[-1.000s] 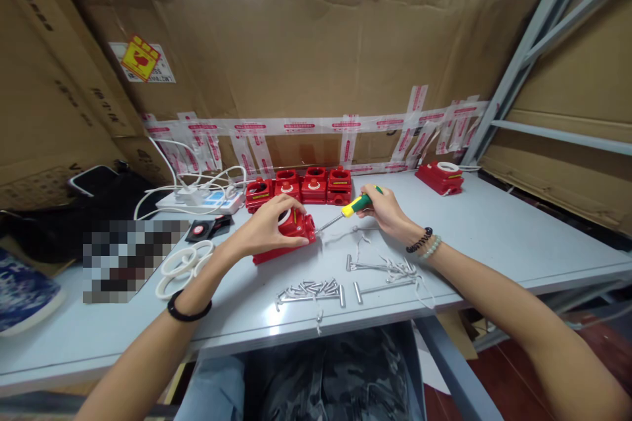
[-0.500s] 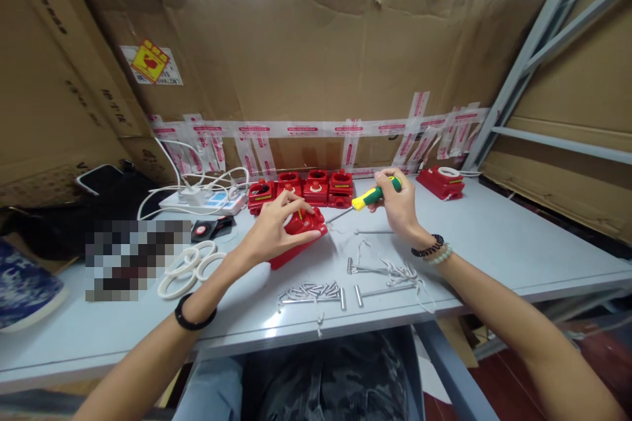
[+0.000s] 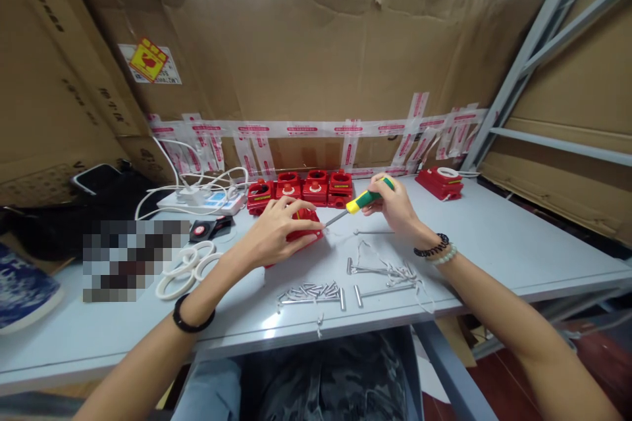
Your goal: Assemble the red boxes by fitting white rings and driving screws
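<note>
My left hand [image 3: 279, 229] grips a red box-shaped housing [image 3: 307, 235] from above and covers much of it. In my right hand [image 3: 394, 207] is a screwdriver [image 3: 364, 200] with a green and yellow handle, my fingers wrapped round it. Its shaft slants down to the left, and the tip is at the housing's right end, close to my left fingertips; whether it sits on a screw I cannot tell. Loose screws [image 3: 311, 290] lie in a pile nearer to me, beside a metal T-shaped rod [image 3: 342, 298]. More metal rods with white strings [image 3: 380, 270] lie below my right hand.
Several red housings [image 3: 316, 191] stand in a row at the back, and another with a white ring [image 3: 439, 183] is at the right. White rings [image 3: 175, 285], a power strip [image 3: 207, 202] with tangled cables and a black bag [image 3: 44, 223] are at the left. Cardboard [image 3: 296, 59] walls the back.
My left hand has shifted over the red housing and now covers more of it. The screwdriver in my right hand has moved slightly left and down.
</note>
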`<state>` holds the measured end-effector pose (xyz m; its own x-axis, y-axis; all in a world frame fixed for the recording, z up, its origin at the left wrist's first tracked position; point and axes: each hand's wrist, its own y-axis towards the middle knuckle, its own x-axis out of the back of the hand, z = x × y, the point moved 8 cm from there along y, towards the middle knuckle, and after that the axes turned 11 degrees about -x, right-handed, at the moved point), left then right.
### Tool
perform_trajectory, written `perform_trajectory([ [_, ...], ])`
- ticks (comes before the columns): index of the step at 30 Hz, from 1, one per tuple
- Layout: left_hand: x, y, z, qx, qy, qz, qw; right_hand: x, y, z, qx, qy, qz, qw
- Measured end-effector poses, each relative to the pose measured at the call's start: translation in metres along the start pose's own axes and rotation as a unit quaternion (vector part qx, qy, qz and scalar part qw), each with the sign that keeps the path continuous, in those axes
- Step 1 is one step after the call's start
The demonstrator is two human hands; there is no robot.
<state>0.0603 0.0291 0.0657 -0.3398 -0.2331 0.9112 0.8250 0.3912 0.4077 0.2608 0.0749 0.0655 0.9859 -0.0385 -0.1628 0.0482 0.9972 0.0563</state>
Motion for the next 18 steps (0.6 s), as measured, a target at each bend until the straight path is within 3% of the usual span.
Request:
perform_trajectory([
  [3, 0.004, -0.001, 0.002, -0.004, -0.002, -0.01, 1.0, -0.004, 0.001, 0.001, -0.017, 0.004, 0.064, 0.998],
  [5, 0.006, -0.002, 0.004, -0.006, -0.006, -0.016, 1.0, -0.003, 0.001, 0.007, 0.017, -0.018, 0.07, 0.997],
  [10, 0.009, -0.004, 0.008, -0.005, -0.015, -0.024, 1.0, -0.003, -0.013, 0.028, 0.176, -0.146, 0.013, 0.973],
  [13, 0.008, -0.004, 0.01, -0.008, -0.022, -0.025, 0.999, 0.0, -0.018, 0.034, 0.222, -0.219, -0.034, 0.949],
  [15, 0.009, -0.004, 0.01, -0.01, -0.033, -0.031, 0.999, 0.002, -0.015, 0.034, 0.206, -0.223, -0.026, 0.952],
  [18, 0.01, -0.004, 0.009, -0.014, -0.046, -0.035, 0.998, 0.001, -0.004, 0.026, 0.134, -0.165, 0.035, 0.977],
])
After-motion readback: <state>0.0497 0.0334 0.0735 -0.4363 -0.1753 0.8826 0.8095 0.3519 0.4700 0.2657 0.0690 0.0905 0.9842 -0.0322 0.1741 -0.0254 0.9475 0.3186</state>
